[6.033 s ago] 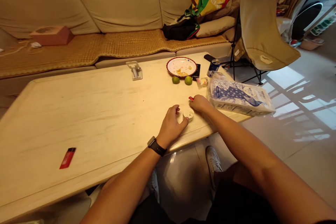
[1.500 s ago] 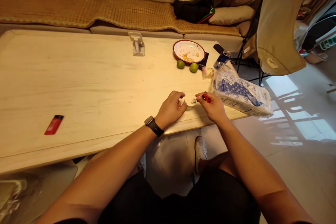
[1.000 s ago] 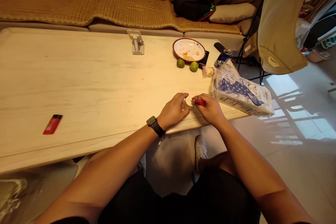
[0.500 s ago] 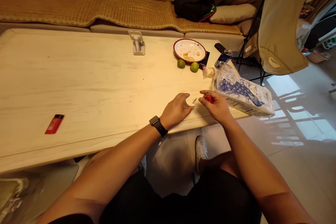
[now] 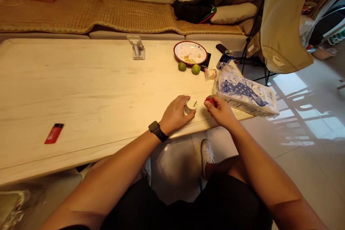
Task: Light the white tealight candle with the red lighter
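Note:
My left hand [image 5: 176, 115] rests on the pale wooden table top [image 5: 81, 86], its fingertips against a small white round object [image 5: 189, 109], perhaps a candle, partly hidden by the fingers. A tiny sliver [image 5: 195, 103] stands or lies just beyond it. My right hand [image 5: 220, 112] is a short way to the right, pinching a red lighter [image 5: 210, 100]. A second red lighter [image 5: 54, 133] lies flat on the table far to the left.
Near the back edge stand a white plate with a red rim [image 5: 190, 53], two green limes [image 5: 188, 67], a phone stand [image 5: 136, 48] and a blue can [image 5: 225, 58]. A wrapped pack of tissues [image 5: 245, 93] lies at the right edge, next to my right hand.
The red lighter went from the table into my right hand, which has since moved in and out near the white object. The white object now shows a crescent-shaped edge beside my left fingers.

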The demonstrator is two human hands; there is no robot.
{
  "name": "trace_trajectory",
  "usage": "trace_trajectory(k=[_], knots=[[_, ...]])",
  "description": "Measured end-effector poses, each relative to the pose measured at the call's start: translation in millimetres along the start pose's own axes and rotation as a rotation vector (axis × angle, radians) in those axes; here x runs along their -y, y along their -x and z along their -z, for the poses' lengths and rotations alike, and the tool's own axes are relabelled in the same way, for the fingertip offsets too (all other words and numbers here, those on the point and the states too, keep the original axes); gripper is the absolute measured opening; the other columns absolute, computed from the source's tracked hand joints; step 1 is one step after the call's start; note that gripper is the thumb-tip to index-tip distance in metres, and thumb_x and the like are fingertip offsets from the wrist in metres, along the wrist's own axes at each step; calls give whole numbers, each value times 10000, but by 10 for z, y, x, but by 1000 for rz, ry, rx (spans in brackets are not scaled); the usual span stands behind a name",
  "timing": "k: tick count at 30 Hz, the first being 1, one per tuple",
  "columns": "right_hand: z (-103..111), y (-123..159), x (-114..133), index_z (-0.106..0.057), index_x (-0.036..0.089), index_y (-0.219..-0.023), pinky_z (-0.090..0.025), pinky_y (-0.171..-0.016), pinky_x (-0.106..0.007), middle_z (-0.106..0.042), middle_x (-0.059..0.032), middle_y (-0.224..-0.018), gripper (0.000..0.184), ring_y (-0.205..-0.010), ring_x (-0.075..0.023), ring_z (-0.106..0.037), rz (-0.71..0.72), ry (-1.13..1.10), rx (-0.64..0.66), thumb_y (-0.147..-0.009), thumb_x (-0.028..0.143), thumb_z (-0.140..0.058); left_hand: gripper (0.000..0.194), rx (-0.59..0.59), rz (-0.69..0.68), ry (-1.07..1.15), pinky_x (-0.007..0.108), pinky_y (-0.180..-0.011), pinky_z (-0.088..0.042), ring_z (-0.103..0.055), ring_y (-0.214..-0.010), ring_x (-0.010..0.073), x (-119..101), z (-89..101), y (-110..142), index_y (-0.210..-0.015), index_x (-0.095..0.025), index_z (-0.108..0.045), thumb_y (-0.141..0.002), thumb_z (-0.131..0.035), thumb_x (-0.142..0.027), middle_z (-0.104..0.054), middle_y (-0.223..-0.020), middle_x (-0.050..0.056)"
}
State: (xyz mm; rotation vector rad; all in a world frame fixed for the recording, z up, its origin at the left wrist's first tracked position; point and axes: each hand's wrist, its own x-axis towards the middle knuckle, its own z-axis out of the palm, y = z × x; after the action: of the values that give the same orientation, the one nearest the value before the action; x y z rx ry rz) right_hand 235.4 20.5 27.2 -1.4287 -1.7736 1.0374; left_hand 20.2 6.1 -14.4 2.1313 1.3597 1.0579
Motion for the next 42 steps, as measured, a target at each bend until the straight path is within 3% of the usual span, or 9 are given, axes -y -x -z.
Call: trace_trajectory(k=[3, 10, 15, 20, 30, 42], knots=[[8, 78, 15, -605, 247, -873, -369, -615, -291, -574, 11, -708, 337, -660, -175, -516, 84, 184, -15, -900, 580, -569, 450, -21, 3, -21, 407, -967, -498, -616, -1052, 238, -39, 46, 20, -1260, -177, -537, -851, -655, -327, -612, -1240, 128], [-12, 191, 89, -563, 249, -741, -294, -543, -282, -560, 17, -622, 426, -584, -166, -497, 70, 434, -67, -880, 652, -553, 336, -61, 52, -3, 364, -874, -521, -620, -904, 186, -141, 140, 125, -1212, -181, -558, -890, -581, -275, -609, -1184, 107], [-89, 186, 180, -605, 254, -814, -256, -553, -290, -631, -11, -673, 307, -634, -197, -550, 55, 586, -82, -892, 547, -560, 289, -80, 62, 8, 359, -867, -516, -610, -903, 182, -183, 134, 126, -1176, -188, -563, -894, -562, -252, -614, -1131, 88], [-149, 148, 223, -626, 251, -820, -240, -559, -302, -663, -34, -689, 333, -661, -216, -589, 84, 683, -62, -918, 548, -511, 255, -89, 74, 26, 355, -879, -513, -605, -903, 176, -172, 90, 86, -1150, -190, -570, -901, -551, -243, -614, -1111, 80], [-238, 36, 295, -578, 211, -1139, -334, -628, -303, -739, -72, -844, 380, -757, -265, -651, 5, 754, -15, -901, 501, -520, 233, -73, 65, 41, 360, -867, -517, -600, -901, 177, -112, 61, 41, -1126, -193, -574, -894, -557, -218, -612, -1097, 80], [-260, -21, 408, -516, 195, -1224, -396, -688, -321, -751, -93, -907, 431, -846, -298, -679, -16, 849, 44, -920, 490, -436, 250, -85, 32, 39, 363, -879, -517, -597, -894, 170, -94, 45, 57, -1130, -187, -566, -880, -565, -178, -608, -1099, 76]])
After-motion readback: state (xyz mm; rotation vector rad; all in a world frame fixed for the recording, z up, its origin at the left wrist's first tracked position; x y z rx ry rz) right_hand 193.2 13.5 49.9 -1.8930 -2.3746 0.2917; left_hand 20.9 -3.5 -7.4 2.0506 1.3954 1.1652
